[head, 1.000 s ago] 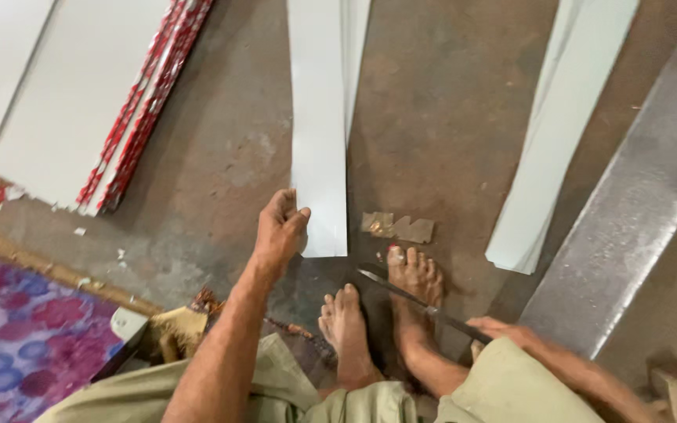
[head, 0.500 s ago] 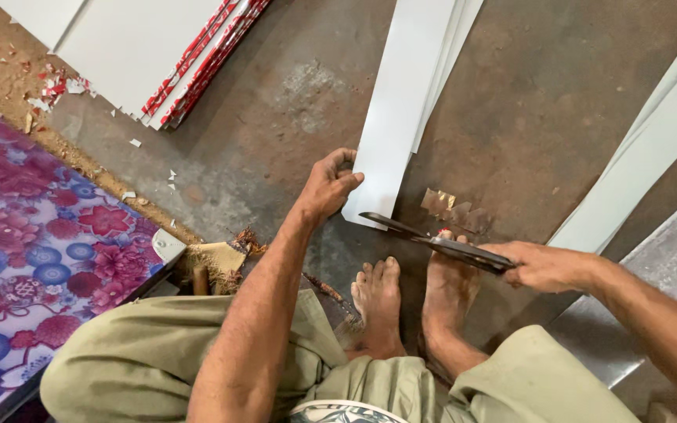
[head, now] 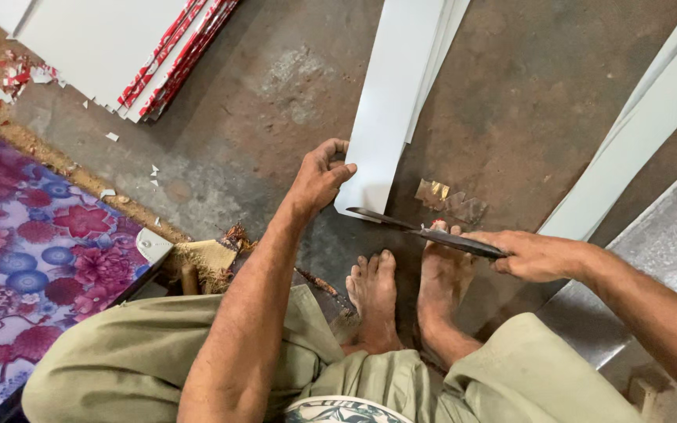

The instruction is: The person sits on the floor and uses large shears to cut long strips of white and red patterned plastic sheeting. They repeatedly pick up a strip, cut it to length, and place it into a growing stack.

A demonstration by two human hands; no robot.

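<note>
The left hand (head: 319, 178) holds the near corner of a long white flat sheet strip (head: 389, 110) that lies on the brown floor (head: 276, 117), with its fingers curled over the edge. The right hand (head: 538, 256) is closed tight around the handle end of big dark metal scissors (head: 425, 231). The blades point at the strip's near end, just above two bare feet (head: 405, 301). A small shiny scrap (head: 450, 200) lies beside the strip. A flowery purple mat (head: 25, 258) is off to the left.
</note>
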